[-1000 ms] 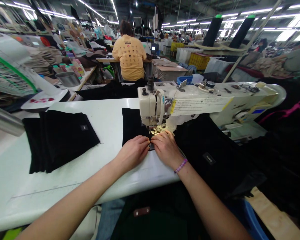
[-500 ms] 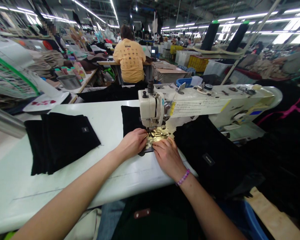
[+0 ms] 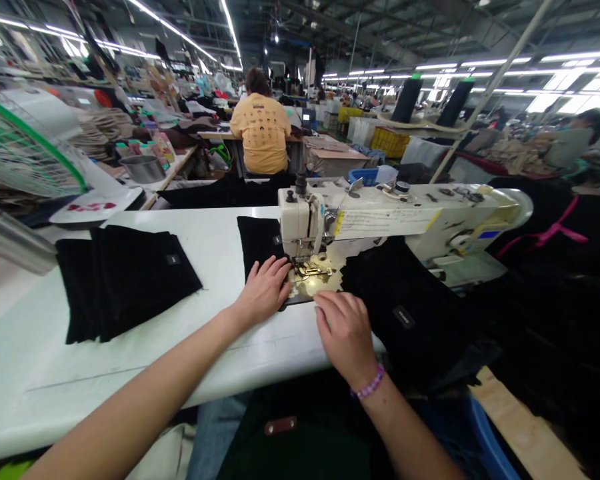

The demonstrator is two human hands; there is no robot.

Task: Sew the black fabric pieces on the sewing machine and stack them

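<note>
The sewing machine stands in front of me, its lit metal plate under the needle. My left hand rests flat just left of the presser foot, fingers stretched out. Its fingertips touch the near edge of a black fabric piece, which lies partly behind the machine head. My right hand is at the plate's front edge, fingers loosely bent and thumb apart, with nothing visible in it. To its right, black fabric with a small label drapes off the machine bed.
A stack of black fabric pieces lies on the white table at left. A fan stands at far left, a metal pot behind. A co-worker in a yellow shirt sits ahead. At lower right are a wooden board and blue bin.
My left fingers have gone from bunched at the needle to spread on the fabric. My right hand has drawn back from the plate toward me. The view has shifted slightly.
</note>
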